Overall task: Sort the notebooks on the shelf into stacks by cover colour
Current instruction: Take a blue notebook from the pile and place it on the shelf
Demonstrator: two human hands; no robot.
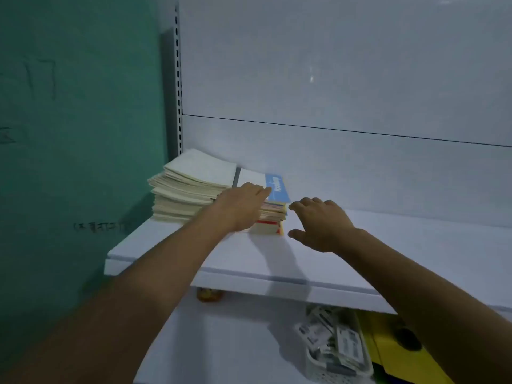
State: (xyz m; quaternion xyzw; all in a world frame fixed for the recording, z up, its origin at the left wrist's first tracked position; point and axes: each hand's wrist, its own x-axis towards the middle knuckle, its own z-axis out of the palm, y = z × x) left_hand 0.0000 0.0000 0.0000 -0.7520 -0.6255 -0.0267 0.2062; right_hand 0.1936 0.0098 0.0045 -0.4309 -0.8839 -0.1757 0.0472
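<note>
Left hand (243, 206): fingers together and nearly flat, palm down on top of the mixed stack (270, 217), tips touching the white-and-blue notebook (273, 184) that lies uppermost; whether they pinch its edge or only rest there, cannot tell. Right hand (322, 223): fingers curled and loosely spread, thumb out toward the shelf front, holding nothing, just beside the right side of the same stack and apart from it by a small gap. The stack under the left palm shows red, yellow and pale edges along its right side. Touching it on the left is a taller, fanned stack of cream notebooks (191, 189), its upper covers slid off square toward the back. Both stacks sit at the back left corner of the white shelf (388, 245), close to the slotted upright (179, 79) and the green wall (69, 106); the rest of the shelf surface toward its right edge is bare. Both forearms reach in from the front edge. Below the shelf, on a lower level, a white basket (340, 372) with small packets, and something yellow (393, 353) beside it.
</note>
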